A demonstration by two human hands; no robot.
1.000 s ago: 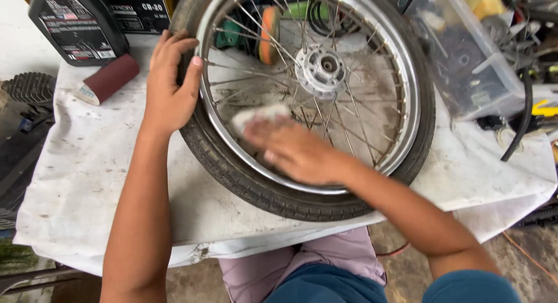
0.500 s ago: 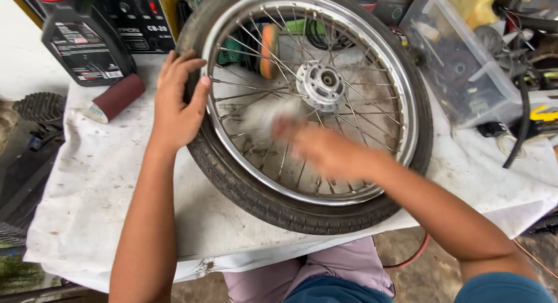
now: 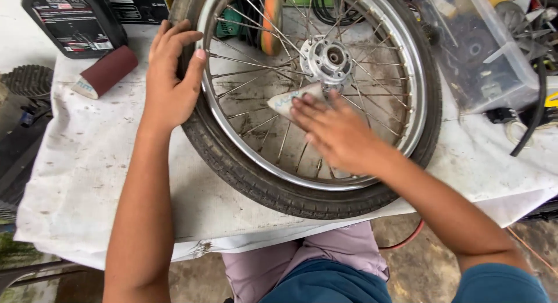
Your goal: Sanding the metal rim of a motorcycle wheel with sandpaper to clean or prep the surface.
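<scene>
A spoked motorcycle wheel with a black tyre and chrome rim lies flat on a white-covered table. My left hand rests on the tyre and rim at the wheel's left side, fingers spread. My right hand presses a pale piece of sandpaper against the spokes just below the metal hub. Fingers lie flat over the paper.
A roll of dark red sandpaper lies left of the wheel. A black oil bottle stands at the back left. A clear plastic box of parts and black cables crowd the right. An orange disc shows through the spokes.
My right hand has slid the sandpaper from the lower-left spokes up toward the hub. The view has shifted a little. My left hand stays on the tyre.
</scene>
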